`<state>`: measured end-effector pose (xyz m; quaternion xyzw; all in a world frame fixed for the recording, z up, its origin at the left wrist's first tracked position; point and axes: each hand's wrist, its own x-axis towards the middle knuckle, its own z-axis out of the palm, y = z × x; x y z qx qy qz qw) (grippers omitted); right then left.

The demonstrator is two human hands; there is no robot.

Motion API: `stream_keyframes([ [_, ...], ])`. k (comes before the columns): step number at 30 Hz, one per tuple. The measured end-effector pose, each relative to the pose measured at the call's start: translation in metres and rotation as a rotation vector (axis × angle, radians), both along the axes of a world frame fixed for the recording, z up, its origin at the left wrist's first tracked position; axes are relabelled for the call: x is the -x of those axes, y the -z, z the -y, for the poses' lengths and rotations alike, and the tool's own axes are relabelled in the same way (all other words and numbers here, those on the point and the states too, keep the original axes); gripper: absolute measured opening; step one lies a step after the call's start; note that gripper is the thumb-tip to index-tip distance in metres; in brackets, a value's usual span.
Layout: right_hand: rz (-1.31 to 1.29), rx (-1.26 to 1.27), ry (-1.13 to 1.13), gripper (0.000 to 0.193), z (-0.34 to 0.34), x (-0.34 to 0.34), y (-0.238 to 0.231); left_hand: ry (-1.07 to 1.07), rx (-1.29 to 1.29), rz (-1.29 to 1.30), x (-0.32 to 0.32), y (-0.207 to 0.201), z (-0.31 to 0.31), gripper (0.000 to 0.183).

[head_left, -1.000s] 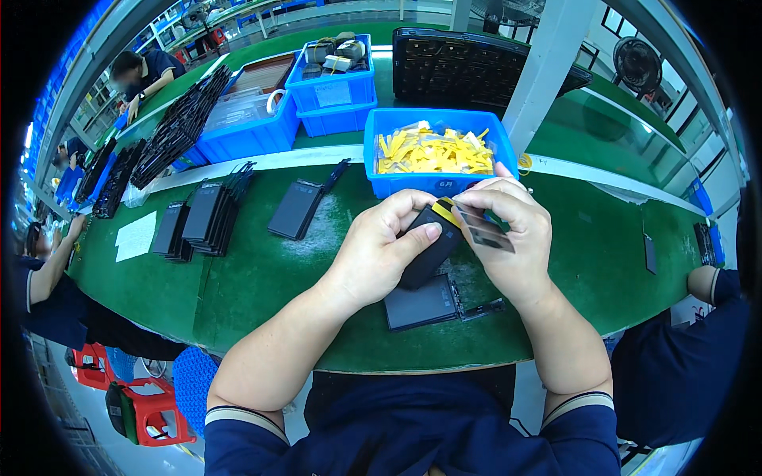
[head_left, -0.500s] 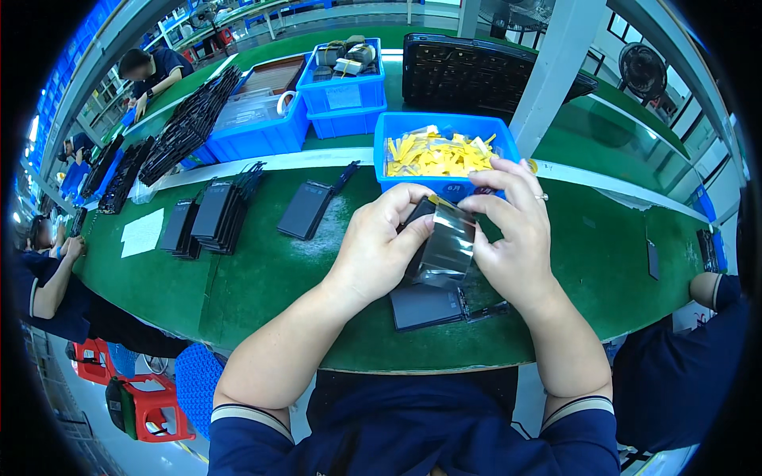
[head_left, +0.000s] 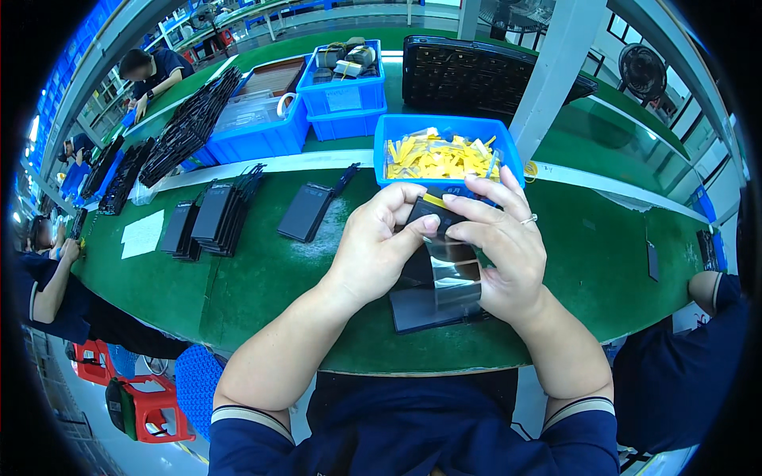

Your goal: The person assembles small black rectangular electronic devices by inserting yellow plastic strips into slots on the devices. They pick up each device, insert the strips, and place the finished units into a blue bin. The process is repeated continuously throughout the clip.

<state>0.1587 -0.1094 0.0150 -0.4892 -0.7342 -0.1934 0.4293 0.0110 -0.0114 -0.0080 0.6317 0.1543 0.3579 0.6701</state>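
Note:
My left hand (head_left: 373, 252) is closed around a flat black battery pack (head_left: 416, 268), its thumb on the front face. A yellow strip (head_left: 435, 201) lies along the pack's upper edge. From the front of the pack hangs a shiny clear film (head_left: 458, 279), curling downward. My right hand (head_left: 506, 258) has its bent fingertips on the film and upper edge; its thumb is mostly hidden. Beneath both hands another black battery pack (head_left: 414, 311) lies on the table, partly covered by the film and the right hand.
Beyond my hands stands a blue bin (head_left: 382, 170) of yellow strips. Stacked black packs (head_left: 216, 213) and a single pack (head_left: 305, 212) lie to the left, near white paper (head_left: 143, 232). A grey post (head_left: 548, 87) rises behind the bin. Co-workers sit on both sides.
The right hand's fingers have moved left and down onto the pack's upper edge. The film now hangs lower and straighter, and the yellow strip shows more.

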Motion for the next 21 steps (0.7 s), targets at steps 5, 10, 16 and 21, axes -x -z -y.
stream_keyframes([
  [5,-0.075,0.000,0.047,0.021,0.000,-0.002,-0.002,-0.073,-0.236,-0.093,0.004,-0.002,0.002,0.025],
  [10,-0.080,0.121,-0.036,0.020,0.001,-0.009,-0.012,-0.112,-0.377,-0.139,0.009,-0.020,0.014,0.031],
  [16,0.190,-0.037,0.089,0.019,0.003,-0.010,-0.016,-0.049,-0.253,-0.061,0.006,-0.009,0.008,0.026],
  [21,0.136,-0.164,0.123,0.022,0.003,-0.005,-0.012,-0.072,-0.066,-0.016,0.003,-0.003,0.009,0.024],
])
